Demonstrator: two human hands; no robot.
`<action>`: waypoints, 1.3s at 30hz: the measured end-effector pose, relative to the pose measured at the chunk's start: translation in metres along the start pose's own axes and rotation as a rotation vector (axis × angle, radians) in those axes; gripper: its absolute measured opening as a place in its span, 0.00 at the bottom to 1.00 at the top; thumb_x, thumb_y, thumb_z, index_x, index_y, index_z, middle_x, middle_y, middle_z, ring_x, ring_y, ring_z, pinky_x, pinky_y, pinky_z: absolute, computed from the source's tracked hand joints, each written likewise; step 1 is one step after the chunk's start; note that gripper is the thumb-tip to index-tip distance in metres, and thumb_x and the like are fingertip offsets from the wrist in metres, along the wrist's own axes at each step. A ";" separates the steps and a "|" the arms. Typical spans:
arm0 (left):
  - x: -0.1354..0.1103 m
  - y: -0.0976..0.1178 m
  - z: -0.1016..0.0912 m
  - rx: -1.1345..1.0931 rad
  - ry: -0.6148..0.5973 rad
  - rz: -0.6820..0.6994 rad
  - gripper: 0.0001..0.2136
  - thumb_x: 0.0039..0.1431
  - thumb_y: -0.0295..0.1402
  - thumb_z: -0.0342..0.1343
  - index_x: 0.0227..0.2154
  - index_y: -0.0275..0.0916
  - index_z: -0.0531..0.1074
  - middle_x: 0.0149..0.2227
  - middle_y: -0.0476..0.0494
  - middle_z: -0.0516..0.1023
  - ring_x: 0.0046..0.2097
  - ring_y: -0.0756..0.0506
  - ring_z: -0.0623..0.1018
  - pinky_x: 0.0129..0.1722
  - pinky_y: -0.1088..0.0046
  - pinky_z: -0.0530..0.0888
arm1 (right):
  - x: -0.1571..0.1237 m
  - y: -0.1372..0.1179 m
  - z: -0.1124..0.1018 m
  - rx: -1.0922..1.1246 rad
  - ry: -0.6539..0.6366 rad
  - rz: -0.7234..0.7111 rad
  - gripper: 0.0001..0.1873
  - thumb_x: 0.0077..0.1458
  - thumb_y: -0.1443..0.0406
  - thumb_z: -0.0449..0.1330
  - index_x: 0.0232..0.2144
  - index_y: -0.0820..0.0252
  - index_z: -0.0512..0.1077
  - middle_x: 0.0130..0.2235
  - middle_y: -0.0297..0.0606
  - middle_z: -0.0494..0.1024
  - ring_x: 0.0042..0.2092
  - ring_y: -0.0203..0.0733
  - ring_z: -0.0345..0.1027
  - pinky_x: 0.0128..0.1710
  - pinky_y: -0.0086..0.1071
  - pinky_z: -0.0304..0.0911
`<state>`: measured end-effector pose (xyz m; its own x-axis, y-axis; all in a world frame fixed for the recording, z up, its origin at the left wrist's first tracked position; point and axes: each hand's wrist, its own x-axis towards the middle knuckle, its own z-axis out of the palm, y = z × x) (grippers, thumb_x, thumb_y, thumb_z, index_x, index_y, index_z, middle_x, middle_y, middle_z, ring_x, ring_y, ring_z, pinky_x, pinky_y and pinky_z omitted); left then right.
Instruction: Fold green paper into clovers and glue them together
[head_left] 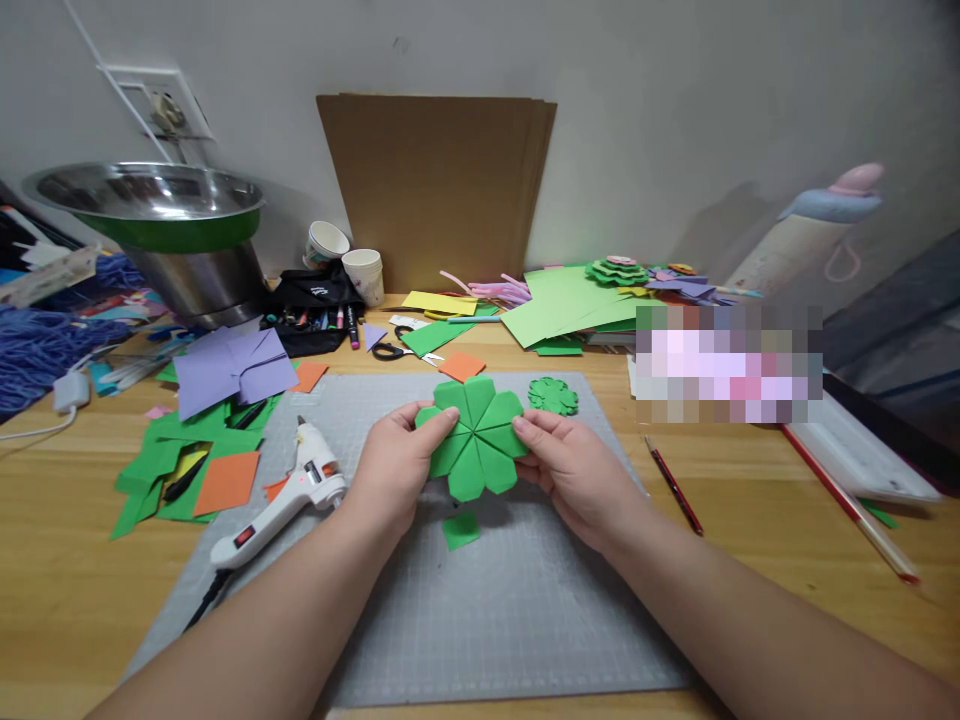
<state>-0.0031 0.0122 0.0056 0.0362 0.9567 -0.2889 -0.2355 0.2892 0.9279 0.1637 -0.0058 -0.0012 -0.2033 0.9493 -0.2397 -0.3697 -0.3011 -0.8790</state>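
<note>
A folded green paper clover [478,435] is held just above the grey cutting mat [450,620]. My left hand [394,465] pinches its left edge, thumb on top. My right hand [574,470] grips its right edge the same way. A small green paper scrap [460,529] lies on the mat right under the clover. A small green paper flower [553,396] rests on the mat behind my right hand.
A white glue gun [289,495] lies at the mat's left edge. Green, orange and purple paper scraps [202,440] litter the left. Scissors [394,350], a pen case [311,310], two cups, a steel bowl [157,220], cardboard and green sheets [570,305] stand behind. A red pencil [673,487] lies right.
</note>
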 end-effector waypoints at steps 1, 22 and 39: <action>0.000 0.000 0.000 0.007 0.001 0.001 0.11 0.46 0.38 0.65 0.30 0.38 0.75 0.26 0.49 0.79 0.24 0.49 0.75 0.28 0.73 0.72 | 0.000 -0.001 0.001 0.003 0.012 0.002 0.13 0.50 0.58 0.65 0.36 0.58 0.73 0.37 0.38 0.81 0.36 0.41 0.75 0.36 0.33 0.67; -0.003 0.006 -0.001 0.183 -0.181 -0.023 0.12 0.47 0.39 0.64 0.32 0.37 0.75 0.31 0.45 0.79 0.32 0.47 0.76 0.33 0.72 0.71 | 0.000 -0.016 -0.008 -0.085 -0.093 0.200 0.14 0.47 0.60 0.68 0.37 0.60 0.77 0.32 0.37 0.80 0.32 0.34 0.72 0.32 0.28 0.67; -0.002 0.006 0.000 0.232 -0.109 0.070 0.20 0.51 0.48 0.59 0.40 0.37 0.73 0.41 0.41 0.77 0.40 0.45 0.75 0.34 0.73 0.69 | 0.002 -0.002 -0.005 -0.002 -0.028 0.173 0.14 0.45 0.60 0.69 0.34 0.61 0.77 0.32 0.38 0.81 0.31 0.39 0.73 0.32 0.32 0.67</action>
<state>-0.0050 0.0126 0.0119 0.1355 0.9689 -0.2070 -0.0128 0.2107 0.9775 0.1686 -0.0031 -0.0016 -0.2891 0.8805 -0.3757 -0.3253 -0.4595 -0.8265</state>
